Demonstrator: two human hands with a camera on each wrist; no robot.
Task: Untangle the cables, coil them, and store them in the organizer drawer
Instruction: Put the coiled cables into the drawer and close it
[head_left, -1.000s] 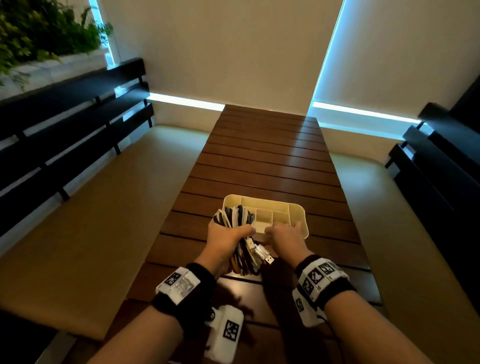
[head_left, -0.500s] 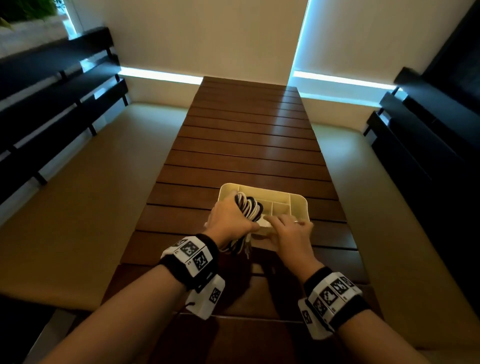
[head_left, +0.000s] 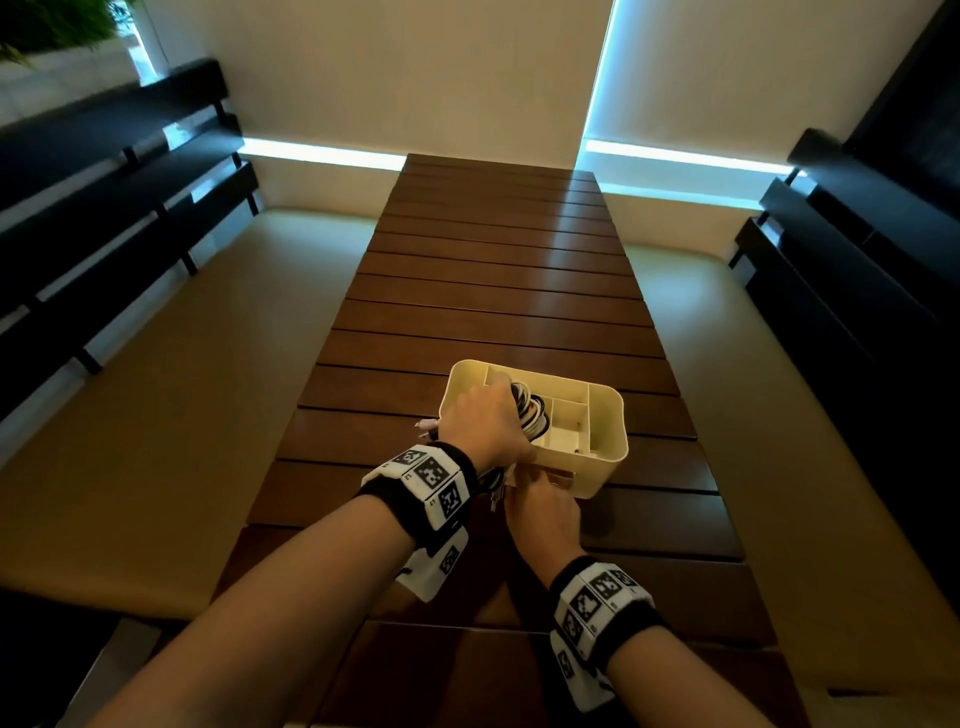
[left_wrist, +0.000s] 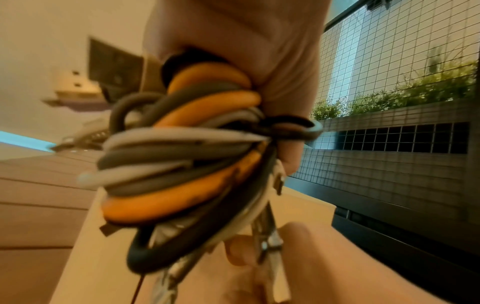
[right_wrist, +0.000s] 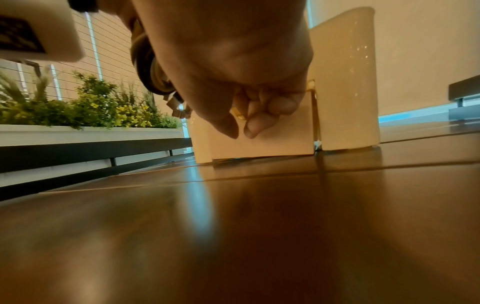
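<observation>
A cream organizer (head_left: 612, 415) with open top compartments stands on the slatted wooden table (head_left: 493, 291). My left hand (head_left: 483, 423) grips a coiled bundle of orange, grey, white and black cables (left_wrist: 182, 164) and holds it over the organizer's left compartments, loops (head_left: 531, 415) showing past the knuckles. Metal plugs hang below the fist (left_wrist: 267, 242). My right hand (head_left: 543, 501) is low at the organizer's near face, where its curled fingers (right_wrist: 253, 121) pinch a small golden handle on the drawer front (right_wrist: 259, 146). The drawer front sits slightly proud of the body (right_wrist: 345, 82).
Cushioned benches (head_left: 208, 364) with dark slatted backrests (head_left: 104, 218) run along both sides of the table. A planter with green shrubs (right_wrist: 91, 107) lines the left side. Far table boards lie bare up to the wall.
My left hand carried the cable bundle forward from the organizer's near left corner to over its compartments. My right hand dropped from the top rim to the front drawer face.
</observation>
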